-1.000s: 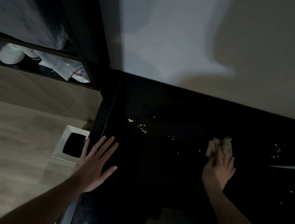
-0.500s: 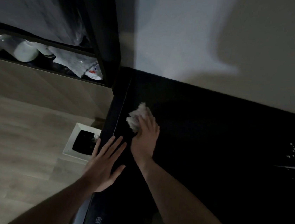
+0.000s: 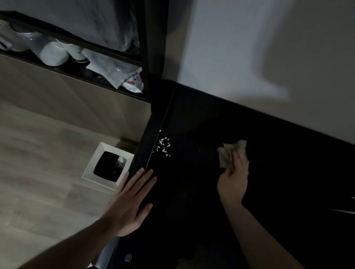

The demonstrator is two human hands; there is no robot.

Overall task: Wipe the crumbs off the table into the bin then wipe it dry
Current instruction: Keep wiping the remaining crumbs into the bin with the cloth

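Crumbs (image 3: 163, 146) dot the black table (image 3: 274, 211) edge above a floor bin (image 3: 93, 169); right hand (image 3: 232, 180) clutches a crumpled cloth (image 3: 232, 151) (no clear long axis), left hand (image 3: 129, 206) lies flat, fingers spread.

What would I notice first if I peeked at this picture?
Probably the pale crumbs heaped by the dark table's left edge, bright against the black. Next, the right hand gripping a crumpled cloth mid-table, and the white bin on the floor below that edge.

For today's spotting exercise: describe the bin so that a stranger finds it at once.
Start at the black table and drop over its left edge to the wooden floor. The bin stands there against the table: square, white-rimmed, dark inside, the only container on the floor.
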